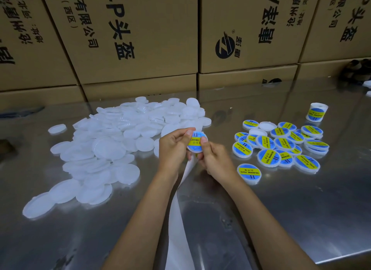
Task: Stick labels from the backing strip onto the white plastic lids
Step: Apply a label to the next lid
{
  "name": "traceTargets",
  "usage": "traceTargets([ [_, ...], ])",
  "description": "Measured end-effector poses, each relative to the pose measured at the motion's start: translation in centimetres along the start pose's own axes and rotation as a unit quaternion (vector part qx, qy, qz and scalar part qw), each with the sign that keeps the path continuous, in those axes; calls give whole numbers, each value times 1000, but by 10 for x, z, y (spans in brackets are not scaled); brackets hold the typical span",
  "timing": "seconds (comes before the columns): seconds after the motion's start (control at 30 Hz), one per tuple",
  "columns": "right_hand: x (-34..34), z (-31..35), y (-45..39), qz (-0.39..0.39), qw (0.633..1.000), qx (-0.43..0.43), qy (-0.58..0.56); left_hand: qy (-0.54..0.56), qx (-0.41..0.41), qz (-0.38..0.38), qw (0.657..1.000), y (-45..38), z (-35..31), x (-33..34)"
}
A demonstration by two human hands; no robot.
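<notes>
Hands meet mid-table: left grip (175, 147) and right grip (212, 159) both pinch one labelled lid (196, 142), thumbs on top.

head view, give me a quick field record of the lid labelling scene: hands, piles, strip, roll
left hand: grips the held lid from the left
right hand: pinches the same lid, thumb on the label
held lid: blue and yellow label on it
backing strip: white, hangs from the hands toward the camera
unlabelled lids: big white heap, left side of the steel table
labelled lids: smaller group, right side
label roll: stands behind the labelled lids
cardboard boxes: stacked along the far edge
</notes>
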State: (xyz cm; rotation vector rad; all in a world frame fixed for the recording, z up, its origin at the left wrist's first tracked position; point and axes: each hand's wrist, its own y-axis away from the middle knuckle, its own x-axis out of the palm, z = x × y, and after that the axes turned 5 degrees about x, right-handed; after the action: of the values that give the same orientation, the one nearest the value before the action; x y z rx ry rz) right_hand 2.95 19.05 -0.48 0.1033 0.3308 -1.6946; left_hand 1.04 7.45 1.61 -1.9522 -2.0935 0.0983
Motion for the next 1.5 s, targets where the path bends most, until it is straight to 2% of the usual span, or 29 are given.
traceTargets([
  [0.17, -4, 5, 0, 69, 994, 73, -42, -21, -18, 42, 999, -1, -4, -8],
  [0.3, -6, 10, -1, 35, 987, 120, -101, -42, -8, 143, 989, 1, -9, -10],
  [0.4, -8, 13, -1, 30, 981, 134, -138, -67, 6, 148, 987, 0, -11, -12],
  [0.53, -10, 18, -1, 33, 976, 159, -144, -64, 6, 102, 993, 0, -12, -16],
  [0.7, -7, 15, 4, 94, 988, 85, -94, -53, 11, -4, 999, -4, -7, -15],
  [0.8, -10, 12, 0, 120, 980, 113, -110, -70, 10, -32, 997, -1, -9, -11],
  [0.83, -12, 11, -2, 107, 977, 127, -130, -76, 4, -38, 996, 0, -12, -10],
  [0.9, -18, 8, -7, 28, 969, 156, -190, -68, -17, -65, 995, -3, -14, -11],
  [1.0, -28, 2, -14, -91, 924, 201, -312, -74, -32, -139, 987, -12, -9, -23],
  [1.1, -37, -2, -17, -121, 860, 221, -444, -95, -49, -202, 973, -18, -4, -35],
  [1.17, -38, -2, -16, -130, 837, 224, -482, -119, -51, -225, 966, -20, -1, -43],
  [1.27, -39, -1, -15, -128, 832, 228, -489, -235, -16, -196, 952, -24, 6, -56],
  [1.4, -40, -1, -15, -124, 833, 238, -484, -424, 22, -92, 901, -24, 15, -59],
  [1.5, -40, -1, -15, -125, 834, 240, -480, -484, 16, -52, 873, -23, 20, -56],
])
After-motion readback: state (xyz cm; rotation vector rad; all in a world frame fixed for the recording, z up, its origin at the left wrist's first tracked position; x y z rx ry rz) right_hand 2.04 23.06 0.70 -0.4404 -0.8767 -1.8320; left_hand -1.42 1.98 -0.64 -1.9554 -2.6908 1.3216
